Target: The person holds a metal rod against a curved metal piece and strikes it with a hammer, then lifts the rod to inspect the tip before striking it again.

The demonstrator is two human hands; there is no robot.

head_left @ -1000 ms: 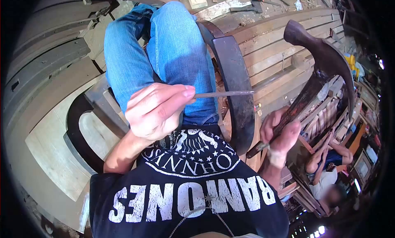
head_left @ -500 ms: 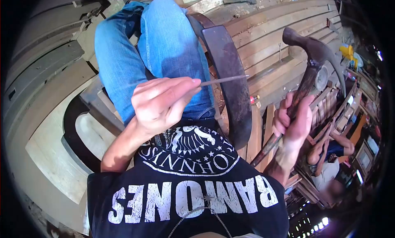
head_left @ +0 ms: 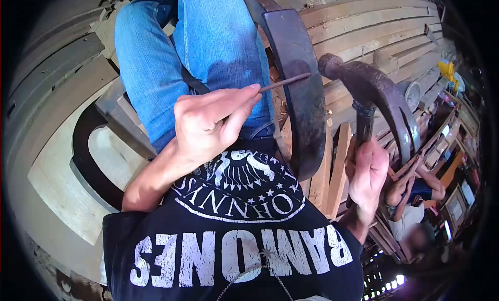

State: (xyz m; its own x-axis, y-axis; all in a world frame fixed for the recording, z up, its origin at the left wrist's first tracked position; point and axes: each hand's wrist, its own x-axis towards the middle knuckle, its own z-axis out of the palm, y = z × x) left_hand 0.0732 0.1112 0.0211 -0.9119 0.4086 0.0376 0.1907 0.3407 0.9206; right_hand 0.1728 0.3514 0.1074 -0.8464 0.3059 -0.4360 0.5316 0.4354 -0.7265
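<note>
Left hand [head_left: 208, 127] at 9 o'clock of the dark curved wood piece [head_left: 299, 93], grip pinched on a long nail [head_left: 283, 82] whose tip touches the wood. Right hand [head_left: 366, 176] at 4 o'clock, grip clamped round the hammer [head_left: 371, 90] handle, head just beside the nail at 3 o'clock. Blue-jeaned knee [head_left: 208, 46] at 11 o'clock.

The rusty claw hammer's [head_left: 371, 88] wooden handle is mostly hidden inside the right hand's [head_left: 368, 176] grip. The thin metal nail's [head_left: 285, 81] near end disappears between the left hand's fingertips [head_left: 249, 95]. The blue-jeaned knees [head_left: 202, 20] are cut off by the top edge.
</note>
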